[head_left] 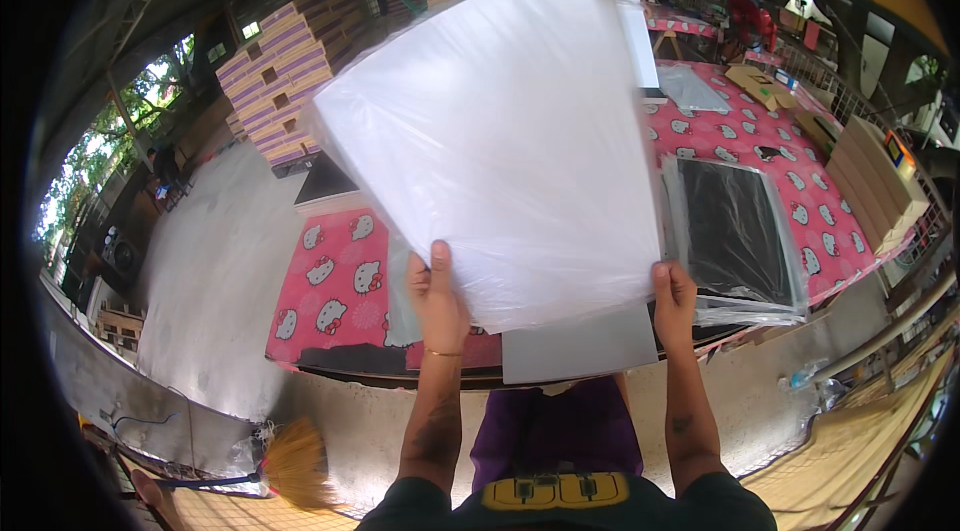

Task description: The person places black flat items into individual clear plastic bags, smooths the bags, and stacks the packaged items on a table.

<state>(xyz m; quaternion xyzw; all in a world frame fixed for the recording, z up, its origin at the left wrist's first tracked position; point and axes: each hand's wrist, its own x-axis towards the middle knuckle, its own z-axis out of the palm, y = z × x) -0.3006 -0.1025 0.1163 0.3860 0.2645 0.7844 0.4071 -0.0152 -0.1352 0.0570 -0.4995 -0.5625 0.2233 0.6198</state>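
Observation:
A large white sheet in clear plastic wrap [510, 151] is raised in front of me, tilted over the table and hiding much of it. My left hand [438, 296] pinches its near left edge, thumb on top. At the near right corner my right hand [674, 301] grips the same sheet. Below it, a grey flat board [580, 343] lies at the table's front edge. To the right of my right hand rests a stack of black sheets in clear plastic [740, 231].
The table has a pink patterned cover [335, 276]. Cardboard pieces [875, 186] stand at its right end. Stacked boxes [275, 81] rise at the far left beside the concrete floor [215, 261]. A straw broom [297, 466] lies at the lower left.

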